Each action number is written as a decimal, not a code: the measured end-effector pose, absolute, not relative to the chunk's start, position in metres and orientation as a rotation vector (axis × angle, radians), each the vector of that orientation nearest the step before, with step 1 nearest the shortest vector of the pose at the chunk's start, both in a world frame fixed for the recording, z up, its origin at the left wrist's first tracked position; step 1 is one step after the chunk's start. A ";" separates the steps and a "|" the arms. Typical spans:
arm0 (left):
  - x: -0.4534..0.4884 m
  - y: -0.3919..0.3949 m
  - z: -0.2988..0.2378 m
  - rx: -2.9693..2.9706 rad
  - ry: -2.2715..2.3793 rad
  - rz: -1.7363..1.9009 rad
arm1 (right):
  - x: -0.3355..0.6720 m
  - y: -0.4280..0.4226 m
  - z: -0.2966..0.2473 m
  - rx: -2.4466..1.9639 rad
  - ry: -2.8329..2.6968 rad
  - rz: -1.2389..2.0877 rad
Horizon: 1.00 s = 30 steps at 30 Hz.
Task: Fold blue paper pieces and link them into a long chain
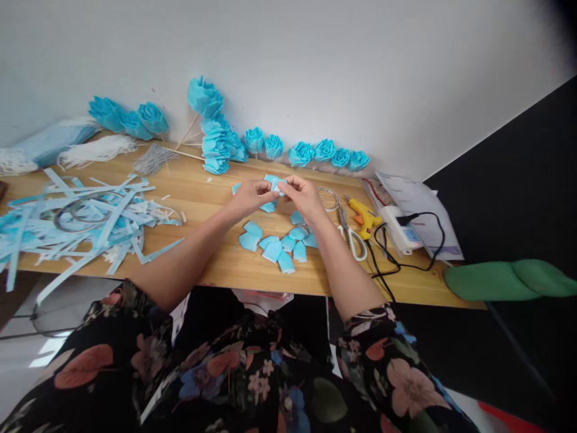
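My left hand [250, 197] and my right hand [303, 193] meet above the middle of the wooden table [202, 186]. Both pinch one small light-blue piece [276, 183] between their fingertips. Right below the hands lie several folded blue pieces [274, 243] spread on the wood. Finished blue paper roses [329, 153] stand in a row along the white wall, with a taller bunch of roses [211, 129] on sticks to the left.
A heap of blue and white cut strips [81, 219] covers the table's left side. White-handled scissors [354, 236], a yellow glue gun [364, 216], a white power strip [401, 231] with black cables and papers [415, 198] lie at the right. A green object [505, 279] sits at the table's right end.
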<state>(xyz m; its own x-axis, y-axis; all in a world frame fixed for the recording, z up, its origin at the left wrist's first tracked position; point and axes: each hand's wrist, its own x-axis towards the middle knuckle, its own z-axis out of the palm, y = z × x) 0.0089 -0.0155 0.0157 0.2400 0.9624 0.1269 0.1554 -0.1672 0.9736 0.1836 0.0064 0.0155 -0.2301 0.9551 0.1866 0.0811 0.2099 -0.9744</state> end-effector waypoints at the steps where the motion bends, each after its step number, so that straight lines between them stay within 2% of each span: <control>1: 0.009 -0.015 0.015 1.533 1.089 1.064 | 0.184 0.006 0.016 -1.013 -1.534 1.164; 15: 0.001 -0.005 0.017 1.275 1.033 1.335 | 0.186 0.003 0.020 -1.042 -1.478 1.335; 22: 0.003 -0.002 0.012 1.320 1.055 1.357 | 0.185 0.008 0.016 -0.999 -1.601 1.242; 27: 0.008 -0.007 0.012 1.584 1.221 1.580 | 0.185 0.010 0.012 -1.017 -1.554 1.143; 30: 0.011 -0.011 0.008 1.859 1.287 1.540 | 0.184 0.010 0.011 -1.032 -1.554 1.104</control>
<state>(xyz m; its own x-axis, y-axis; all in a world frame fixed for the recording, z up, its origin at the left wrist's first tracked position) 0.0115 -0.0114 0.0085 -0.0330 0.8356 0.5483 0.3911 -0.4941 0.7765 0.1840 0.0103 0.0113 -0.2077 0.9544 0.2145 0.1115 0.2409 -0.9641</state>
